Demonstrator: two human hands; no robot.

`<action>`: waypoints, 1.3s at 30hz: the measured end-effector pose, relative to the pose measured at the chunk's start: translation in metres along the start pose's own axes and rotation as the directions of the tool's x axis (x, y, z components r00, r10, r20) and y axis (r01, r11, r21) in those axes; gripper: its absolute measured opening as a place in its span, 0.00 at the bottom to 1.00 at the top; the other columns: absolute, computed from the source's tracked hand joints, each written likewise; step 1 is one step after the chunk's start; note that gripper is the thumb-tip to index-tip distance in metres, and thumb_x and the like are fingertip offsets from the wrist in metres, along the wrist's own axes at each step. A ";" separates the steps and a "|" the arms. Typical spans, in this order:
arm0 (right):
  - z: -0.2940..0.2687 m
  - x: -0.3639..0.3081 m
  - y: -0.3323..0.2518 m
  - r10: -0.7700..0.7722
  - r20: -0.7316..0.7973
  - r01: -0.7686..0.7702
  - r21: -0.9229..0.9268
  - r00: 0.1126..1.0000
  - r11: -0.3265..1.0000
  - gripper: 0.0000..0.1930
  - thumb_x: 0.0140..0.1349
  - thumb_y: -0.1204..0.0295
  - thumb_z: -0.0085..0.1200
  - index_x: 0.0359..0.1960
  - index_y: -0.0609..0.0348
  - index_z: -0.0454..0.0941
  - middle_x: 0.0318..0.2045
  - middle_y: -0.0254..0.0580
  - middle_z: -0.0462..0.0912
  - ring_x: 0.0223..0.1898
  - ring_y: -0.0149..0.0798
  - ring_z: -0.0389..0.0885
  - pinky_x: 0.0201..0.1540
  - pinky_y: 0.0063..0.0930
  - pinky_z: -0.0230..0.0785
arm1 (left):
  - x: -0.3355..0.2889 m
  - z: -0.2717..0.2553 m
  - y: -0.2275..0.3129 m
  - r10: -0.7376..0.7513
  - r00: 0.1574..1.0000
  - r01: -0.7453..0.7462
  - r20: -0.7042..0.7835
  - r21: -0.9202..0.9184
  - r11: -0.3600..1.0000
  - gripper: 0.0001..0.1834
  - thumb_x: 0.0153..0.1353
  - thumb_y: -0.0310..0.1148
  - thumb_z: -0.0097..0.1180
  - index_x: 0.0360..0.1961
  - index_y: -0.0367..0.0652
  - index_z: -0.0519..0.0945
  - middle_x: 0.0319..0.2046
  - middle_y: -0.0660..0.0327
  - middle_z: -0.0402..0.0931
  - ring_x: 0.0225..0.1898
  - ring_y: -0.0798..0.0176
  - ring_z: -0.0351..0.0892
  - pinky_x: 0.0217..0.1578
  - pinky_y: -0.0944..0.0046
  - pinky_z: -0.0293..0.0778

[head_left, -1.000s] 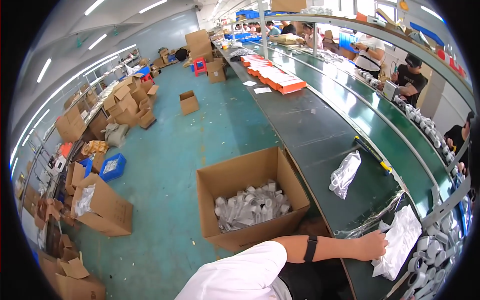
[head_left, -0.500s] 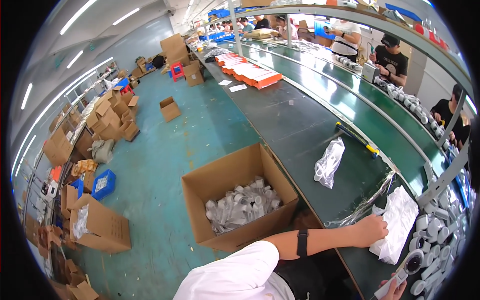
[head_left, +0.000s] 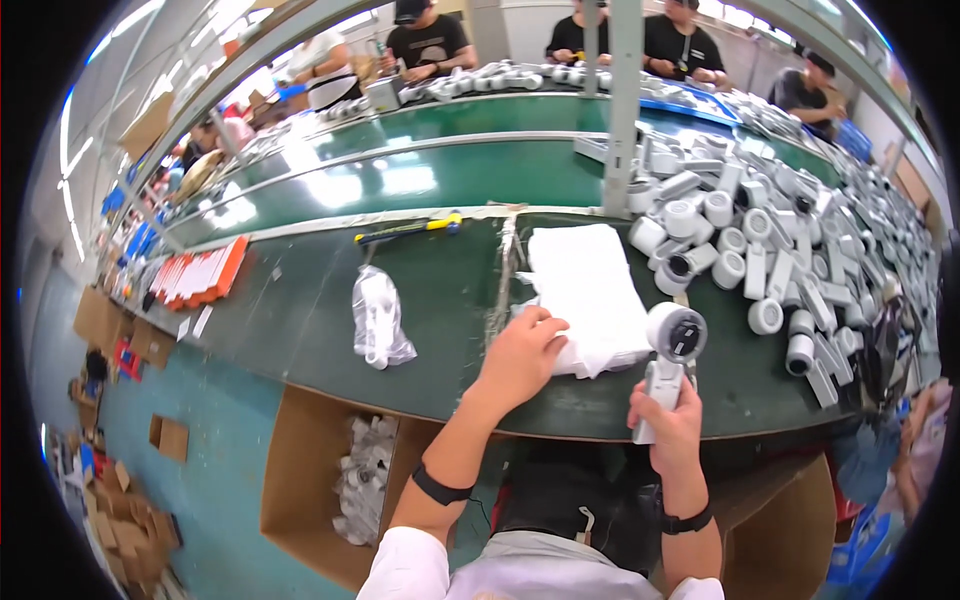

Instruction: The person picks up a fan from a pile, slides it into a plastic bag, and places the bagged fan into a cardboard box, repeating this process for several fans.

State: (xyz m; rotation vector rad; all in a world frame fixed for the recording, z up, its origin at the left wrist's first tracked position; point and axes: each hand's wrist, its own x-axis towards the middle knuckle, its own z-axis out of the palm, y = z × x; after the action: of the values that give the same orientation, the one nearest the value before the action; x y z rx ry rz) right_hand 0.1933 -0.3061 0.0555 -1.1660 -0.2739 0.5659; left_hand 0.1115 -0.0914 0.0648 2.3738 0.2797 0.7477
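A stack of thin white plastic bags (head_left: 590, 280) lies on the dark table in front of me. My left hand (head_left: 525, 350) is at its lower left edge, fingers curled and pressed on the top bag. In my right hand (head_left: 670, 420) is a white handheld fan (head_left: 662, 385), gripped by its flat handle. Its round head with a dark face points up, beside the bags' lower right corner. Left of the stack lies a bagged white fan (head_left: 378, 315) in clear plastic.
A large heap of white-grey fans (head_left: 760, 230) covers the table's right side. A yellow-and-black tool (head_left: 410, 230) and orange-edged boxes (head_left: 200, 275) lie left. Below the edge stands a carton (head_left: 290, 480) with bagged pieces. A metal post (head_left: 622, 110) rises ahead; several co-workers sit beyond the conveyor.
My view has swung right, from the floor and cartons to the table. The fan in my right hand has come fully into view; my left hand stays at the bags.
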 end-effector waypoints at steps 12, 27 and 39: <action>0.008 -0.008 0.000 0.043 -0.018 -0.043 0.034 0.999 0.998 0.15 0.53 0.77 0.65 0.40 0.59 0.73 0.28 0.36 0.79 0.22 0.29 0.77 0.26 0.23 0.69 | -0.005 -0.014 0.010 0.245 0.925 -0.291 0.290 0.124 0.949 0.21 0.43 0.36 0.73 0.40 0.44 0.82 0.40 0.60 0.77 0.44 0.54 0.74 0.46 0.57 0.71; 0.004 -0.008 0.003 0.081 -0.028 -0.080 0.046 0.996 0.996 0.16 0.54 0.76 0.65 0.42 0.59 0.72 0.30 0.36 0.79 0.23 0.29 0.77 0.26 0.23 0.71 | 0.006 0.003 -0.002 0.274 0.925 -0.315 0.262 0.130 0.940 0.04 0.56 0.28 0.62 0.33 0.42 0.82 0.30 0.58 0.79 0.36 0.53 0.75 0.40 0.57 0.72; 0.031 -0.011 0.007 -0.049 -0.030 0.050 0.032 0.998 0.998 0.14 0.57 0.77 0.63 0.40 0.61 0.70 0.30 0.36 0.79 0.24 0.27 0.77 0.27 0.22 0.70 | 0.017 0.005 0.013 0.016 0.993 -0.004 0.117 -0.101 0.995 0.07 0.60 0.26 0.58 0.39 0.36 0.82 0.32 0.55 0.80 0.28 0.62 0.77 0.29 0.67 0.71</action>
State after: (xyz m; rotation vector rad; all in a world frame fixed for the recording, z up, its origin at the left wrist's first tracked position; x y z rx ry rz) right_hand 0.1671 -0.2856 0.0615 -1.1324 -0.2669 0.5071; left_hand 0.1282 -0.0981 0.0769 2.3144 0.1763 0.6084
